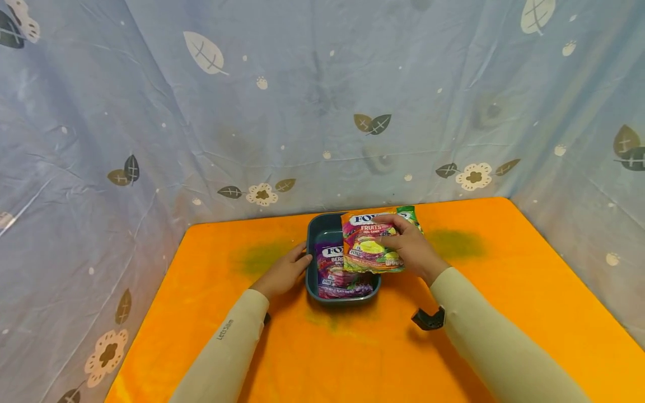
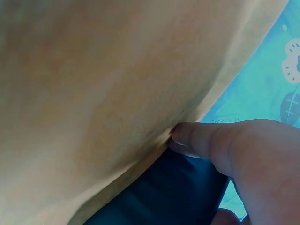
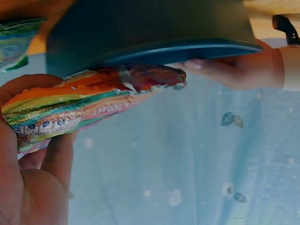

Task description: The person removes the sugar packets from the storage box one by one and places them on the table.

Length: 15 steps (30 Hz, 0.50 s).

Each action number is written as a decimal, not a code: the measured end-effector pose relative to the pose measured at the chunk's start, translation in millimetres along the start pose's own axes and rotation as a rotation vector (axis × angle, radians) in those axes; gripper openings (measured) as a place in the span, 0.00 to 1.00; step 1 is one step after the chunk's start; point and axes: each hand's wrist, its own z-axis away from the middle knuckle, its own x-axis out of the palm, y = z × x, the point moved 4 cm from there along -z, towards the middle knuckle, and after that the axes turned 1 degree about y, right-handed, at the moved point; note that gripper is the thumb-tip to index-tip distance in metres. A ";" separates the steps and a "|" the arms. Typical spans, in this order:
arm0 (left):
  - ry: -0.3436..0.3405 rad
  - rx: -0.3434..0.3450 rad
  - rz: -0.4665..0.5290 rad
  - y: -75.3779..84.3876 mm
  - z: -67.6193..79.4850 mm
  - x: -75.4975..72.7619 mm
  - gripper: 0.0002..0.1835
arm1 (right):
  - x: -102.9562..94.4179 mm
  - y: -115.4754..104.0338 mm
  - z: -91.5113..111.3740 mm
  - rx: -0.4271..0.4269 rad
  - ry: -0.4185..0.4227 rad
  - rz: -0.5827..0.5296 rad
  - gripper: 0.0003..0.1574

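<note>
A dark blue-grey plastic tub (image 1: 312,280) stands on the orange-covered table. Inside lies a purple Fox's Berries candy bag (image 1: 342,285), partly covered in the head view. My left hand (image 1: 284,272) grips the tub's left side, thumb at the rim, as the left wrist view shows up close. Above the tub's right side, my right hand (image 1: 410,249) holds a colourful Fox's Fruits candy bag (image 1: 368,246) between thumb and fingers, its front facing up. In the right wrist view this bag (image 3: 93,105) overlaps the tub's rim.
A green packet (image 1: 407,212) shows behind the held bag, just right of the tub. The orange table (image 1: 211,313) is bordered by a pale blue patterned curtain (image 1: 312,73). A black device (image 1: 428,319) sits at my right wrist.
</note>
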 end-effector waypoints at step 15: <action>0.018 -0.003 -0.044 -0.5 0.9 -2.6 0.32 | -62.7 -3.1 0.9 0.024 0.036 -0.165 0.34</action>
